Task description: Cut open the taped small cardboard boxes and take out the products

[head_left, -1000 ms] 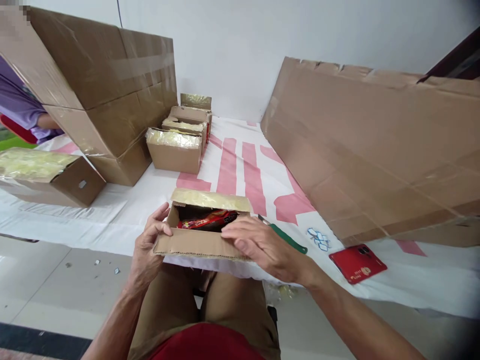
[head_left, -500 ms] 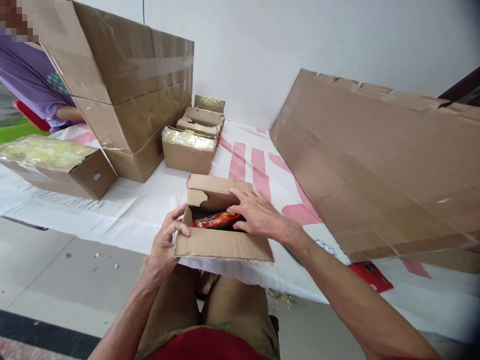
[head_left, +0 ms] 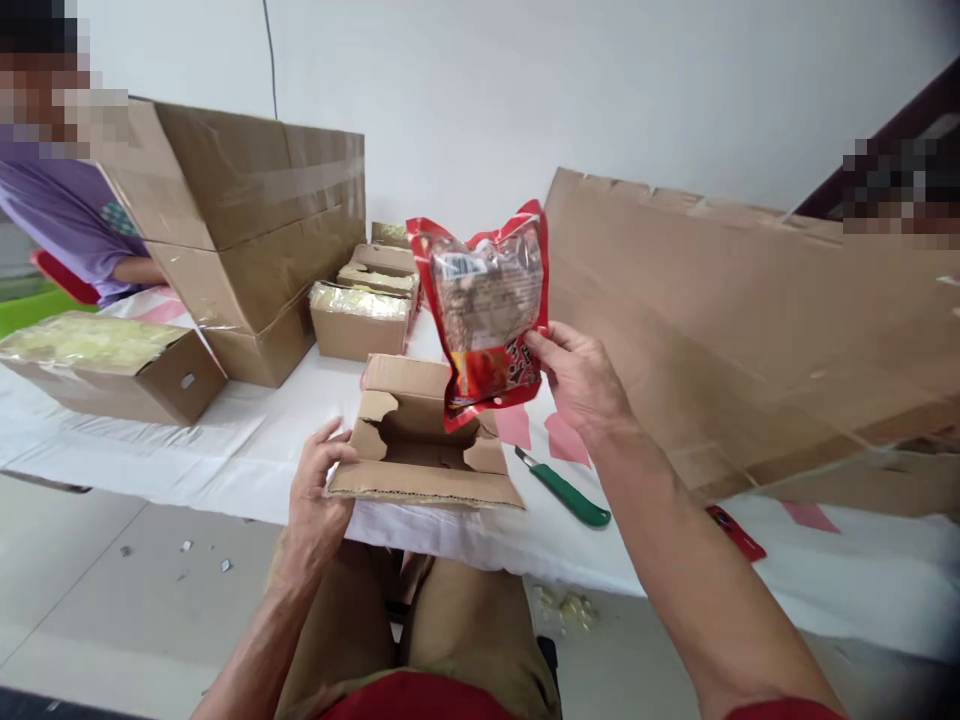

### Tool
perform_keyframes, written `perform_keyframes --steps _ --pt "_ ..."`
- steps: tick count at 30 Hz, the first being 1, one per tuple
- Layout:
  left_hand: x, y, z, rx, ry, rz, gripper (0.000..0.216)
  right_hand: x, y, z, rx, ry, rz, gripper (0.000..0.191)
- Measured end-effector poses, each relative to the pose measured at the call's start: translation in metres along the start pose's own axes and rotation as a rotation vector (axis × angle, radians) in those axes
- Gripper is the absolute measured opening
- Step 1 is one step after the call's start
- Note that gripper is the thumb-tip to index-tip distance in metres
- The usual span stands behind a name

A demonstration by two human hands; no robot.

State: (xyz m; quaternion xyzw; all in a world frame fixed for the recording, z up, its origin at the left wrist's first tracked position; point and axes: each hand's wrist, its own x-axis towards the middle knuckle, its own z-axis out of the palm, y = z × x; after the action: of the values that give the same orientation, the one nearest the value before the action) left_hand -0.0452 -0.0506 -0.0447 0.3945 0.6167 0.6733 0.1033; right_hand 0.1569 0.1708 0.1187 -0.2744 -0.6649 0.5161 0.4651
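A red-edged snack packet [head_left: 491, 310] with a clear window is up in the air, gripped at its right edge by my right hand [head_left: 585, 375]. Below it stands an open cardboard box [head_left: 427, 485] with its flaps folded out. No packet shows in the visible part of its inside. My left hand [head_left: 322, 470] is closed on the box's left end, fingers over the edge and thumb out of sight. To the right of the box lies a green utility knife [head_left: 566, 490], its blade end pointing at the box.
Stacked taped cartons [head_left: 247, 240] stand at the left, with a long taped box [head_left: 112, 355] before them. Smaller open boxes [head_left: 364, 325] line up behind. A large cardboard sheet [head_left: 735, 330] leans at right, near a red phone [head_left: 735, 532]. A person in purple [head_left: 67, 210] sits at far left.
My right hand has lifted the red packet out of the box and up. My left hand stays at the box's left end. The utility knife has come into fuller view.
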Motion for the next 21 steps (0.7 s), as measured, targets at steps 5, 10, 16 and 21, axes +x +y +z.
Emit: perform_keyframes --steps 5,10,16,21 --pt "-0.016 -0.020 0.012 0.008 0.004 -0.159 0.093 -0.022 0.004 -0.029 0.110 0.148 0.084 0.038" --pt "0.001 -0.020 0.037 0.010 -0.166 -0.198 0.061 -0.049 0.011 -0.056 0.079 0.252 0.046 0.033" --pt "0.064 -0.022 0.106 0.107 -0.162 -0.299 0.054 -0.077 -0.011 -0.096 -0.204 0.353 -0.182 0.024" --pt "0.070 -0.010 0.132 0.033 -0.131 -0.250 0.073 -0.105 -0.034 -0.096 -0.580 0.347 -0.315 0.021"
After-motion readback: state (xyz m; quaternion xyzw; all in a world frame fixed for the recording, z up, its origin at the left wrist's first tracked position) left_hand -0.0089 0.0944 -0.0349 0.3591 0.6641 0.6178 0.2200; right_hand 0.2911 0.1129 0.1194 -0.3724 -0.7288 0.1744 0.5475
